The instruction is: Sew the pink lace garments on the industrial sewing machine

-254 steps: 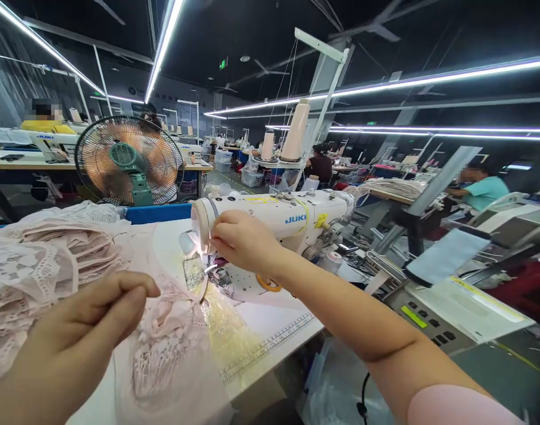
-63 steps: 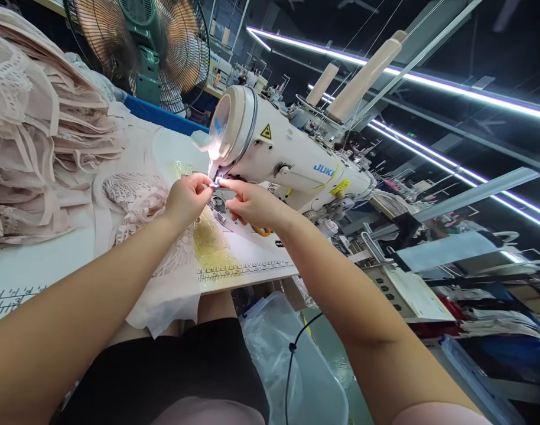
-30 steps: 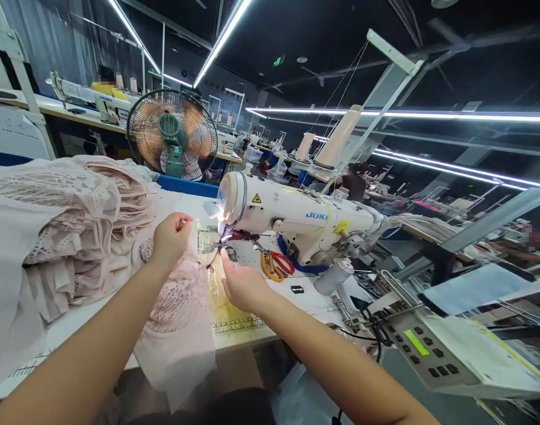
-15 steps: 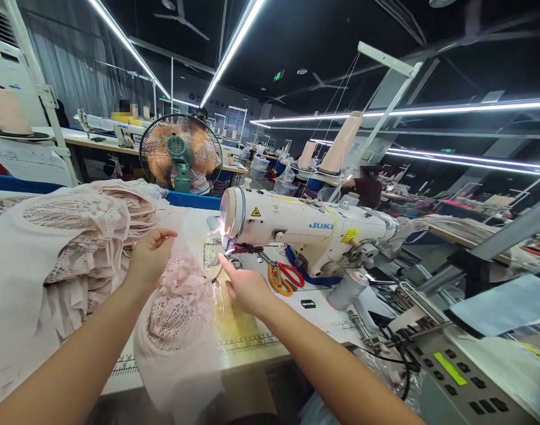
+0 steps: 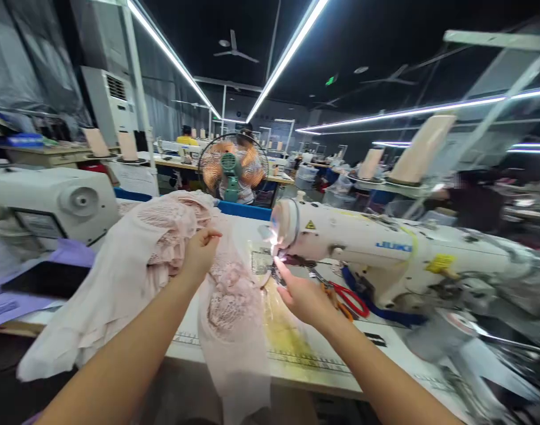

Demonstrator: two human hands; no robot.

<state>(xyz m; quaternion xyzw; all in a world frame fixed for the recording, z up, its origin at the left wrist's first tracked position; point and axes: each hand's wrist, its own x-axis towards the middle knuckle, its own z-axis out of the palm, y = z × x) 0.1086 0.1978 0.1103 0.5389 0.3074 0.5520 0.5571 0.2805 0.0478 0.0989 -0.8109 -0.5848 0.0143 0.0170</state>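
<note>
My left hand (image 5: 201, 254) is raised over the pale pink lace garment piece (image 5: 228, 301), thumb and fingers pinched together; whatever may be between them is too small to make out. My right hand (image 5: 305, 298) has its index finger stretched to the needle area of the white sewing machine (image 5: 341, 233), thumb apart from it. The fingertip is beside the fabric edge under the machine's lit head; whether it touches cannot be seen. The garment piece lies on the table and hangs over its front edge. Left of it rests a heap of similar lace pieces (image 5: 150, 230).
Red-handled scissors (image 5: 352, 300) and an orange-handled tool (image 5: 341, 307) lie beside the machine, with a grey thread cone (image 5: 442, 336) farther right. A green fan (image 5: 230, 165) stands behind the table. At left are a second machine (image 5: 70, 200) and a black phone-like slab (image 5: 48, 278).
The view has swung left, bringing the second machine and the dark slab into sight. Both hands keep nearly the same pose and place relative to the garment and the machine.
</note>
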